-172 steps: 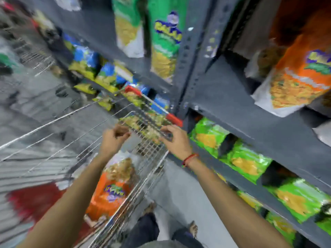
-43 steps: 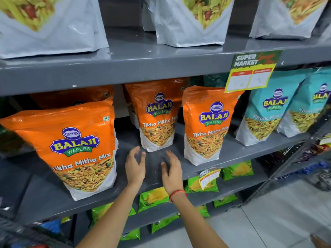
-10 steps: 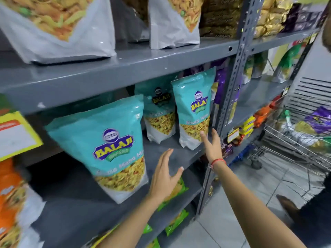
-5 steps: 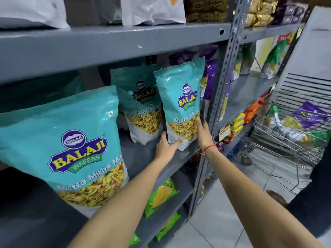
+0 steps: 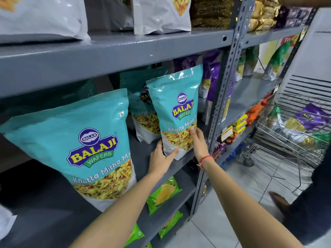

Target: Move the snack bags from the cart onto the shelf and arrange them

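Observation:
A teal Balaji snack bag [image 5: 176,104] stands upright at the right end of the grey middle shelf [image 5: 143,153]. My left hand [image 5: 160,158] grips its lower left corner, thumb across the white bottom. My right hand [image 5: 198,142], with a red wrist thread, presses on its lower right side. A second teal bag [image 5: 141,111] stands just behind it, partly hidden. A large teal bag [image 5: 86,145] stands nearer me on the left. The wire cart [image 5: 286,140] is at the right and holds a purple bag [image 5: 311,117].
A perforated grey shelf post [image 5: 223,86] rises just right of the held bag, with purple bags [image 5: 213,81] behind it. White-bottomed bags [image 5: 161,13] stand on the shelf above, green packets [image 5: 163,194] on the shelf below. Another person's dark leg and shoe [image 5: 279,203] are at the lower right.
Both hands have reached right along the shelf and closed on the lower part of the rightmost teal bag. The view has shifted slightly closer.

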A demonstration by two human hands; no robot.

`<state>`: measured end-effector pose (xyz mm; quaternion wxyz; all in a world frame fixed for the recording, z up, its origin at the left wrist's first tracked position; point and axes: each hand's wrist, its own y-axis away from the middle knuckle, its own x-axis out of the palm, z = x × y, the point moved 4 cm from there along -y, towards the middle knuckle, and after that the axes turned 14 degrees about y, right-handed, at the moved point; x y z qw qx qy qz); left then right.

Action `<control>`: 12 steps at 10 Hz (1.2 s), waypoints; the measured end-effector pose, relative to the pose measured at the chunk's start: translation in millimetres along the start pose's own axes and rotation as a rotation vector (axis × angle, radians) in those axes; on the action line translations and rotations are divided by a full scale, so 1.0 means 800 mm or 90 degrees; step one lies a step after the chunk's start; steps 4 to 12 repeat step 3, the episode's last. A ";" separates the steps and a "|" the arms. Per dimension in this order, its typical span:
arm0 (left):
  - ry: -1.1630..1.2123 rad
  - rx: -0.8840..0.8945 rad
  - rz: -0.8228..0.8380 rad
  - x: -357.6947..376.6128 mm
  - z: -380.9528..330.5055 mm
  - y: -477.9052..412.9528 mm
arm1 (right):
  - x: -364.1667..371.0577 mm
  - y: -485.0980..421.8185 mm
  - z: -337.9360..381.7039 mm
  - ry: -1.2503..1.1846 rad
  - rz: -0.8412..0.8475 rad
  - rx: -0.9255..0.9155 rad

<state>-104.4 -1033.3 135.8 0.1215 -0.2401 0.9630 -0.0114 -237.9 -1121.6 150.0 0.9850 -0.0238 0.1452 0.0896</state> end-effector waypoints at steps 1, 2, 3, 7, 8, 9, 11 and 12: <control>-0.039 -0.018 0.025 -0.005 -0.006 0.001 | -0.003 0.010 0.003 0.041 0.003 0.018; -0.016 0.000 -0.018 -0.013 -0.015 0.015 | -0.008 0.032 0.010 0.055 -0.052 0.011; 0.089 0.041 -0.085 -0.026 -0.034 0.037 | -0.014 0.059 0.025 0.000 -0.128 0.005; 0.089 0.041 -0.085 -0.026 -0.034 0.037 | -0.014 0.059 0.025 0.000 -0.128 0.005; 0.089 0.041 -0.085 -0.026 -0.034 0.037 | -0.014 0.059 0.025 0.000 -0.128 0.005; 0.089 0.041 -0.085 -0.026 -0.034 0.037 | -0.014 0.059 0.025 0.000 -0.128 0.005; 0.089 0.041 -0.085 -0.026 -0.034 0.037 | -0.014 0.059 0.025 0.000 -0.128 0.005; 0.089 0.041 -0.085 -0.026 -0.034 0.037 | -0.014 0.059 0.025 0.000 -0.128 0.005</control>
